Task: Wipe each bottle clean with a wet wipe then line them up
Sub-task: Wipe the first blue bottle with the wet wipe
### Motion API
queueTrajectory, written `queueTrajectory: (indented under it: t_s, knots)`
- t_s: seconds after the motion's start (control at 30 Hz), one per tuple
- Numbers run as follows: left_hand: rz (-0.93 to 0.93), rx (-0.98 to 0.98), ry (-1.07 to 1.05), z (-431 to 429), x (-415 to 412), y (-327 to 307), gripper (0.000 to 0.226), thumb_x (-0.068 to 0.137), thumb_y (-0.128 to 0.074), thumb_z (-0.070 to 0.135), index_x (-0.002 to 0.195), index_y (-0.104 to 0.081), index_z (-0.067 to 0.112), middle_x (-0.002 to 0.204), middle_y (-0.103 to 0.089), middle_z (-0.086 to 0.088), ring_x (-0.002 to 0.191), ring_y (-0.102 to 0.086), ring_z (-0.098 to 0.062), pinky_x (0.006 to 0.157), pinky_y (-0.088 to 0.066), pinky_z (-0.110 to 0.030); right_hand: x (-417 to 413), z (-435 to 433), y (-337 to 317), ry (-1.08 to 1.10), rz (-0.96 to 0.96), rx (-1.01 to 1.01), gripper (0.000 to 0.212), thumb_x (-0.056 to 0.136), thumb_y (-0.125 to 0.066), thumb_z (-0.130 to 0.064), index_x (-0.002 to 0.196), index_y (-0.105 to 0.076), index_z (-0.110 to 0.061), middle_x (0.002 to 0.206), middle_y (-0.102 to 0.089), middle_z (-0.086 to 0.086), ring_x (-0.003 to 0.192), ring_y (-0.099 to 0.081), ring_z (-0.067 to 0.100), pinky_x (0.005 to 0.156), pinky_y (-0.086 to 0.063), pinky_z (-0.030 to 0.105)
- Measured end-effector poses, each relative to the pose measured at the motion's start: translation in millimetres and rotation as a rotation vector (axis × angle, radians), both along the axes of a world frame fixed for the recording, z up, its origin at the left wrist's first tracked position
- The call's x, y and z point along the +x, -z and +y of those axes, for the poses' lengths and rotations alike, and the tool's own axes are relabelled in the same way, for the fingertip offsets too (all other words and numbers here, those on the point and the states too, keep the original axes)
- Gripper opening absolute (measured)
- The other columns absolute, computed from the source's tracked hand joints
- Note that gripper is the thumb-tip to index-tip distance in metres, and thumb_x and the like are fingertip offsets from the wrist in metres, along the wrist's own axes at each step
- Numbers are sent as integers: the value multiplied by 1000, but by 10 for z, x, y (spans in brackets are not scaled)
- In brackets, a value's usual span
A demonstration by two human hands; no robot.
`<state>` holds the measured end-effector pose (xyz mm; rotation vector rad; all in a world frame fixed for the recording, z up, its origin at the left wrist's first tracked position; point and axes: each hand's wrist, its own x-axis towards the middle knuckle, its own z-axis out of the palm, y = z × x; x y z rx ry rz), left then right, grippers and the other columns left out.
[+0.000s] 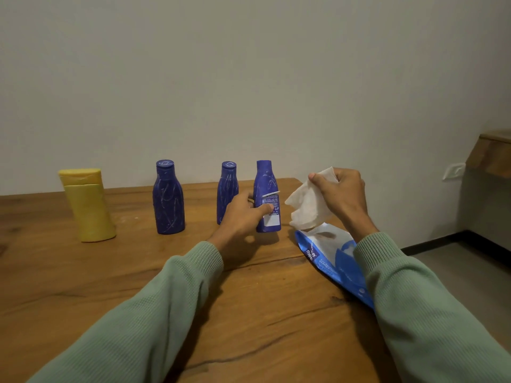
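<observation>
Three blue bottles stand on the wooden table (138, 272). The rightmost blue bottle (266, 186) has a label on its lower half, and my left hand (243, 214) grips it around the middle, thumb across the label. A smaller blue bottle (227, 189) stands just left of it, partly behind my hand. A larger scuffed blue bottle (168, 199) stands further left. A yellow bottle (87, 205) stands upside down at the far left. My right hand (341, 192) holds a crumpled white wet wipe (307, 208) up beside the gripped bottle, above the wipe pack (329, 252).
The blue and white wipe pack lies at the table's right edge, partly under my right sleeve. The table's right edge drops to a grey floor (456, 272). A wall (249, 78) rises behind the bottles. A wooden ledge (492, 153) juts out at far right.
</observation>
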<state>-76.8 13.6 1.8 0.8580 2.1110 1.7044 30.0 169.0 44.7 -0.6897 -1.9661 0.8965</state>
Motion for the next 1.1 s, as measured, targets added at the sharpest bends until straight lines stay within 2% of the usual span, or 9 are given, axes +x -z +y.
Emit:
queueTrajectory:
  t_s: [0.1,0.3,0.47,0.53,0.63,0.7,0.83,0.9,1.1]
  knots:
    - [-2,-19,44,-167,25,-26,42,89,-67,23,125,-49,13,115,-63,-6,98,-66,-20,83,-57,-36,-7,-148,-35,-19,31,-9,24,84,-67,-36,75,-67,-14,72,-65,-1,66,-61,13,53,-42,22]
    - [-52,8,91,-506,134,-86,33,90,-66,23,117,-50,15,102,-64,1,84,-66,-9,62,-53,-18,-4,-508,-120,-51,163,14,28,86,-65,-35,77,-68,-8,69,-66,-1,62,-62,8,50,-46,20]
    - [-119,97,85,-724,271,-160,26,91,-66,23,111,-50,21,106,-65,-1,93,-68,-16,77,-58,-30,12,-838,-133,-147,249,29,26,86,-67,-33,77,-68,-9,69,-67,0,59,-59,2,51,-47,18]
    - [-134,124,85,-830,336,-193,21,92,-64,22,107,-49,23,105,-64,-1,92,-67,-16,78,-57,-31,35,-980,-142,-183,264,32,22,87,-66,-33,77,-69,-13,68,-67,-5,59,-59,-1,52,-46,17]
    - [-152,168,66,-995,430,-226,16,92,-62,20,103,-51,22,104,-64,-2,89,-66,-15,75,-57,-28,93,-1162,-155,-214,304,34,22,86,-67,-33,73,-68,-15,66,-66,-5,61,-60,5,55,-47,24]
    - [-185,205,40,-1130,485,-243,13,92,-62,17,100,-53,21,103,-65,-6,83,-67,-16,76,-58,-33,148,-1281,-147,-242,337,1,22,86,-66,-33,73,-68,-15,67,-67,-3,63,-61,9,57,-49,27]
    - [-336,346,22,-1413,655,-281,17,94,-58,12,109,-49,11,90,-66,-13,65,-70,-26,60,-60,-41,283,-1556,-94,-287,367,-75,18,87,-66,-32,78,-69,-17,71,-68,-5,65,-63,7,58,-52,28]
    - [-368,403,16,-1527,734,-282,25,95,-54,12,116,-44,6,89,-64,-20,62,-66,-29,51,-58,-40,346,-1708,-61,-327,380,-109,16,87,-66,-30,78,-69,-17,71,-69,-5,64,-63,4,57,-52,25]
    - [-417,507,-3,-1806,886,-237,34,95,-54,15,126,-40,15,102,-66,-17,70,-68,-32,52,-59,-41,445,-2124,31,-472,386,-179,17,88,-64,-29,84,-70,-13,75,-71,0,69,-67,11,55,-53,25]
